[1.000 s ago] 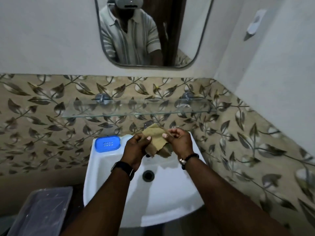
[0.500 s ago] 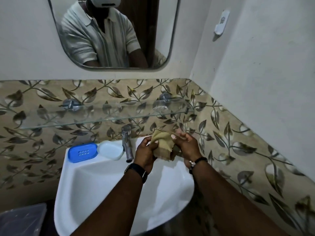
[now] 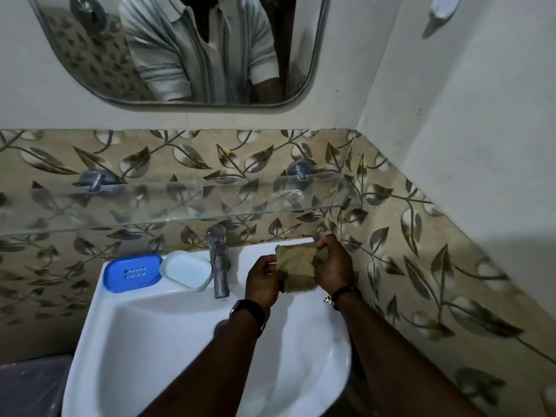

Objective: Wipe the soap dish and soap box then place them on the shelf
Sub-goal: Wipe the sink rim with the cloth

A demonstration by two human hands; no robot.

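A tan cloth is stretched between my left hand and my right hand above the back right corner of the white sink. Both hands grip it. A blue slotted soap dish lies on the sink's back left rim. Touching its right side is a white soap box. Neither hand is near them. A glass shelf runs along the tiled wall above the sink and carries nothing.
A chrome tap stands between the soap box and my hands. A mirror hangs above the shelf. The side wall closes in on the right. A plastic-covered bin sits at the lower left.
The view has swung to the right and closer, bringing the tap and white soap box into sight. My hands keep hold of the cloth and have spread it wider near the sink's right corner.
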